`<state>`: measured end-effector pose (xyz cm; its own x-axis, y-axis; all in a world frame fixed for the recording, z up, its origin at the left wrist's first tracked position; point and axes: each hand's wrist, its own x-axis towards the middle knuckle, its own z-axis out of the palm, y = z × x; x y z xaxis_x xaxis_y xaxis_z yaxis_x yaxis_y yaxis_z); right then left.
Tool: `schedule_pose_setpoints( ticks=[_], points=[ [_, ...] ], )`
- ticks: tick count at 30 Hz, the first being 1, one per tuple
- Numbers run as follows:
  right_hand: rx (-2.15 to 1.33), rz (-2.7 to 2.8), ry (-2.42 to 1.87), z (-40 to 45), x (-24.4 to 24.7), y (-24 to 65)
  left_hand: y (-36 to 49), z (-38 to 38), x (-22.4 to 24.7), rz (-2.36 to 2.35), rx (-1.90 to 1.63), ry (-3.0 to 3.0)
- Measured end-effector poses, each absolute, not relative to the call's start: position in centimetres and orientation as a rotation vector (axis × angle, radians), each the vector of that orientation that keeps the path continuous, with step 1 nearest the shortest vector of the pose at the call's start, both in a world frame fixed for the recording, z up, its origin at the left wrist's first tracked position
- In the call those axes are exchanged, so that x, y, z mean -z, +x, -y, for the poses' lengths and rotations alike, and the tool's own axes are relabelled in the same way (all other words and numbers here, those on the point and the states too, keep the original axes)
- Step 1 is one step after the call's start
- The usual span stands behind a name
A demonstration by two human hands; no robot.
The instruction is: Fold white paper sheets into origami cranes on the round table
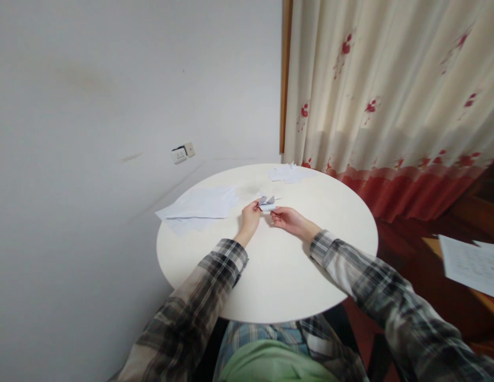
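Note:
A small folded piece of white paper (266,204) is held between my two hands, just above the middle of the round white table (270,276). My left hand (251,215) pinches its left end with the fingertips. At the paper's lower right corner are the closed fingers of my right hand (287,219), with the thumb and forefinger on its edge. Flaps of the paper stick up in the middle. Both forearms, in checked sleeves, come in over the near edge of the table.
Several white sheets (202,204) lie at the table's left edge. Crumpled or torn paper (289,173) lies at the far edge. A wall with a socket (179,155) is on the left, a curtain (390,106) behind. Papers (471,262) rest on a wooden surface at right.

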<state>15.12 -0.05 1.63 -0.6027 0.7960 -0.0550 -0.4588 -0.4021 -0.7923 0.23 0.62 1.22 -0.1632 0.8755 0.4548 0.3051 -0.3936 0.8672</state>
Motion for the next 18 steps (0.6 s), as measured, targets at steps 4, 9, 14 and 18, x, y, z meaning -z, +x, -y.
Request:
schedule_pose_setpoints(
  ticks=[4,9,14,18],
  points=[
    [-2.157,0.883,-0.508,-0.09,-1.78,15.31,0.28,-0.85,-0.86,-1.296,-1.636,1.662],
    [-2.152,0.874,-0.597,-0.49,-1.27,15.29,0.10,-1.05,-0.39,-1.238,-1.626,1.809],
    [-2.093,0.969,-0.625,-0.74,-0.82,15.44,0.08,-0.76,-0.57,-1.239,-1.635,1.851],
    [-2.117,1.063,-0.648,-0.58,-0.96,15.83,0.22,-0.32,-0.82,-1.236,-1.635,1.891]
  ],
)
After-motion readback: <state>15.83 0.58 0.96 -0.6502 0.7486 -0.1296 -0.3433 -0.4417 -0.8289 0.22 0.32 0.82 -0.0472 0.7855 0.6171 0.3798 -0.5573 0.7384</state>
